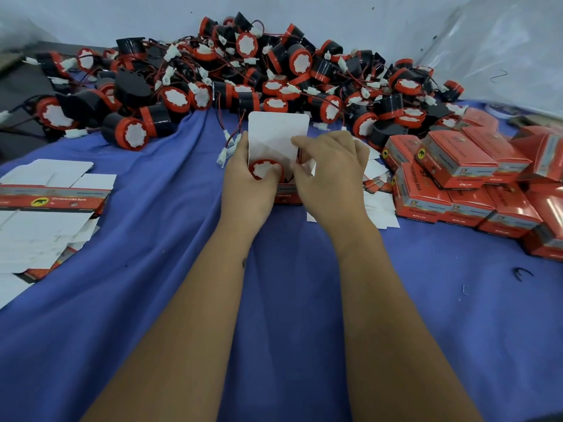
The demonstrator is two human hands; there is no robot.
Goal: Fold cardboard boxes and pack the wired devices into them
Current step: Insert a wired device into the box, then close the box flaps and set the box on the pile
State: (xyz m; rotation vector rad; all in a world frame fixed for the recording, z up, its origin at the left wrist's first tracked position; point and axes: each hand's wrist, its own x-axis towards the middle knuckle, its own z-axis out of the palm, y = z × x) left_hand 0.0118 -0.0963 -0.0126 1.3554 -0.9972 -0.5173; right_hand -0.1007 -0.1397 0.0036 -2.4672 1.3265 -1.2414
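Red-capped device (pixel 264 169) upright inside open box (pixel 278 129)

Head camera looks forward-down, close over table (pixel 426 300).

The packed red boxes (pixel 466 166) carry printed lines too blurred to read. The flat box blanks (pixel 51 202) show a yellow oval animal emblem beside equally illegible lettering.

Our arms: bare from elbow to wrist, no sleeves in view.
Our left hand (pixel 248 181): ungloved.
Our right hand (pixel 332 175): ungloved.
Marking: small dark mark (pixel 244 263) on our left forearm.
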